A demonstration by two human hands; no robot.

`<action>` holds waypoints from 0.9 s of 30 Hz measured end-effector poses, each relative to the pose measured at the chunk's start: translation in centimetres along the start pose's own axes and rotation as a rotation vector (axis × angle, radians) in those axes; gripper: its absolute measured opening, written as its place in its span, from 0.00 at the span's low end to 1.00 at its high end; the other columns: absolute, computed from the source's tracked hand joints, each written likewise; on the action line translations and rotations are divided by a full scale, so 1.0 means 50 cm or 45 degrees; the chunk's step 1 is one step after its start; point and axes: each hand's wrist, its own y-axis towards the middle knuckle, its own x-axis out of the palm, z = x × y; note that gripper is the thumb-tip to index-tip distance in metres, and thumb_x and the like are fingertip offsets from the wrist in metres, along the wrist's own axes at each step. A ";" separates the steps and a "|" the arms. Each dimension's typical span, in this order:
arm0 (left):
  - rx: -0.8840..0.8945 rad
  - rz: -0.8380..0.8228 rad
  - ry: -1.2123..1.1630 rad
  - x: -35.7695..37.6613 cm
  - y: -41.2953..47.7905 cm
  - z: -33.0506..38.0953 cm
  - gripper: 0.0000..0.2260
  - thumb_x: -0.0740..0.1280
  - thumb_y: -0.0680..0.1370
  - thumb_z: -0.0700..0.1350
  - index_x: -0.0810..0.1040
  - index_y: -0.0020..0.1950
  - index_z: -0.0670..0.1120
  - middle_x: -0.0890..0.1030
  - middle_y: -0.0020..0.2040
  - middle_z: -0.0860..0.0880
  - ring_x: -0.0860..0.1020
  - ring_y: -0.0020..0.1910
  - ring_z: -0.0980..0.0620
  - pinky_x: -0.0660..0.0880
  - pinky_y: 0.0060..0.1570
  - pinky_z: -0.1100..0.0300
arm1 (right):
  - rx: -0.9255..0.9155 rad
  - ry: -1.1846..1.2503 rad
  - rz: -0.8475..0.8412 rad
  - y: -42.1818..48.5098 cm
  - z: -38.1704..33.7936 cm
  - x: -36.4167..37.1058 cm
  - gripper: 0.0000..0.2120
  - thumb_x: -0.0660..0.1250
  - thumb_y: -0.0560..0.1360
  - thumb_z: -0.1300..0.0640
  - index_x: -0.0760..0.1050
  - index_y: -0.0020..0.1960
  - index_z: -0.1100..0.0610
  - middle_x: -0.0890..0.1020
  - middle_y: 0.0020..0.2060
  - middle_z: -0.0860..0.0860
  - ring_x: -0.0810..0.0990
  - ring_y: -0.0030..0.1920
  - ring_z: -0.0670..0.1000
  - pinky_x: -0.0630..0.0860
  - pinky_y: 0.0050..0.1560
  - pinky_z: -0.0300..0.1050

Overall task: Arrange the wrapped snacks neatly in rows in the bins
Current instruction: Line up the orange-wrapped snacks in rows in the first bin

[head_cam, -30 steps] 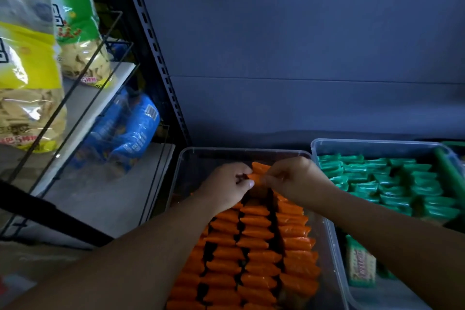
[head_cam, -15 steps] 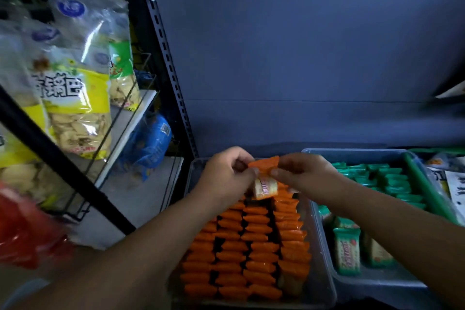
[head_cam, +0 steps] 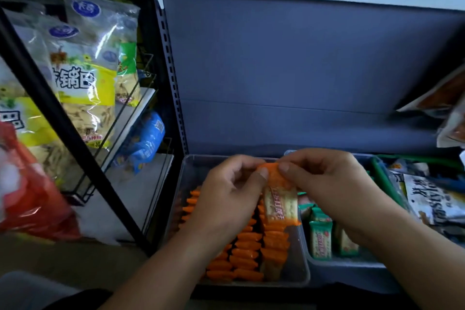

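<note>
Left hand (head_cam: pixel 226 199) and right hand (head_cam: pixel 327 183) pinch a flat, glossy orange snack packet (head_cam: pixel 280 205).

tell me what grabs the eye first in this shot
Dead centre, the left hand and right hand pinch the top of one orange snack above the clear bin. Below it orange rows line that bin, and green snacks stand in the right bin. Big yellow bags crowd the rack at far left.
</note>
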 end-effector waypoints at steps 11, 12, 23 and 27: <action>-0.134 0.003 0.026 -0.004 0.021 0.003 0.11 0.74 0.79 0.47 0.79 0.59 0.55 0.86 0.49 0.54 0.85 0.47 0.57 0.83 0.49 0.58 | 0.048 0.201 0.014 0.013 0.002 0.005 0.03 0.73 0.78 0.58 0.83 0.49 0.52 0.88 0.43 0.55 0.87 0.43 0.60 0.83 0.42 0.58; -0.194 -0.089 0.073 0.000 0.018 0.000 0.12 0.75 0.77 0.45 0.80 0.59 0.55 0.86 0.49 0.53 0.85 0.47 0.57 0.83 0.49 0.58 | 0.071 0.248 0.062 0.019 0.006 0.003 0.02 0.72 0.78 0.59 0.82 0.50 0.53 0.87 0.42 0.57 0.87 0.43 0.62 0.83 0.43 0.60; -0.258 -0.113 0.280 0.012 0.012 -0.026 0.13 0.74 0.78 0.49 0.79 0.61 0.59 0.85 0.46 0.52 0.83 0.43 0.59 0.82 0.47 0.56 | 0.178 0.411 0.059 0.042 0.017 -0.024 0.09 0.71 0.79 0.61 0.75 0.56 0.60 0.87 0.44 0.61 0.87 0.40 0.59 0.83 0.36 0.51; -0.005 -0.021 0.521 0.017 0.008 -0.011 0.15 0.75 0.73 0.62 0.76 0.56 0.63 0.80 0.53 0.65 0.78 0.53 0.67 0.78 0.49 0.63 | 0.155 0.358 0.020 0.035 0.020 -0.013 0.09 0.74 0.77 0.60 0.74 0.53 0.57 0.85 0.46 0.61 0.87 0.41 0.59 0.85 0.39 0.56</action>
